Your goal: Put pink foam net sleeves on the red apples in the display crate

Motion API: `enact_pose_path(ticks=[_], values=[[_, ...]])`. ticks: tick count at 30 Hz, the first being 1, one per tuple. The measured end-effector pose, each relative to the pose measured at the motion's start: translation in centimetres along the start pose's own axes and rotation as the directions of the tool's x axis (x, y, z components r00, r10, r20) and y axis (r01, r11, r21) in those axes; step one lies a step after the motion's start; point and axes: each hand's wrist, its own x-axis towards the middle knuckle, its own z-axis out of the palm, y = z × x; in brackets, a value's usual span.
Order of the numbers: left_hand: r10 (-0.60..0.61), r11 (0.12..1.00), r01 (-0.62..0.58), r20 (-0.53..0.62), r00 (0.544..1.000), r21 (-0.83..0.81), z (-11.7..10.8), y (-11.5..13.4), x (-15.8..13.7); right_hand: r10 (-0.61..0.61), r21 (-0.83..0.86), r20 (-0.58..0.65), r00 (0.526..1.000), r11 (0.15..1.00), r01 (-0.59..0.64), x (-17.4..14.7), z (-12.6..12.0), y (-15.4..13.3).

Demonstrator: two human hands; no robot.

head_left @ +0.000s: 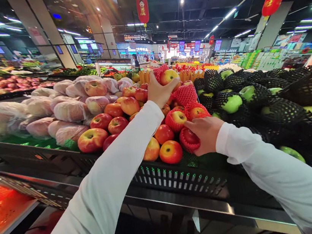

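Observation:
My left hand [160, 91] reaches to the back of the apple pile, its fingers curled round a yellow-red apple [168, 77] in a red foam net. Lower and to the right, my right hand [205, 133] grips a dark red apple [190, 137] in a red foam net at the front of the pile. Just above it sit two more netted apples, one with a yellow top [179, 117] and one redder [196, 112]. Bare red-yellow apples [171, 152] lie beside them and run off to the left under my left forearm.
Plastic-wrapped pale pink fruit [70, 111] is heaped on the left. Green fruit in black foam nets [231, 104] fills the right side. A black slatted crate wall [178, 177] and a metal rail run along the front. Red lantern decorations [142, 8] hang overhead.

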Motion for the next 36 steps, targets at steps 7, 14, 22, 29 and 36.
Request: enact_pose_path(ticks=[7, 14, 22, 29, 36], values=[[-0.01, 0.99, -0.001, -0.075, 0.997, -0.138, 0.1, -0.5, 0.2, -0.341, 0.525, 0.114, 0.933, 0.818, 0.236, -0.9, -0.6, 3.5], [-0.009, 0.983, -0.006, -0.081, 0.997, -0.182, 0.4, -0.6, 0.4, 0.02, 0.476, -0.395, 0.918, 0.859, 0.186, 0.5, -1.0, 4.8], [-0.011, 0.978, -0.009, -0.099, 0.995, -0.207, 0.3, -0.1, 0.0, 0.121, 0.105, -0.257, 0.959, 0.99, -0.096, 3.3, 2.3, 6.3], [-0.016, 0.98, -0.005, -0.105, 0.994, -0.197, 0.1, 0.6, -0.3, 0.184, 0.062, -0.215, 0.959, 0.983, -0.174, 2.5, 0.3, 5.2], [-0.011, 0.976, -0.005, -0.074, 0.997, -0.216, 0.1, 0.8, -0.5, 0.173, 0.038, -0.03, 0.985, 0.984, -0.171, 2.4, 0.9, 3.4]])
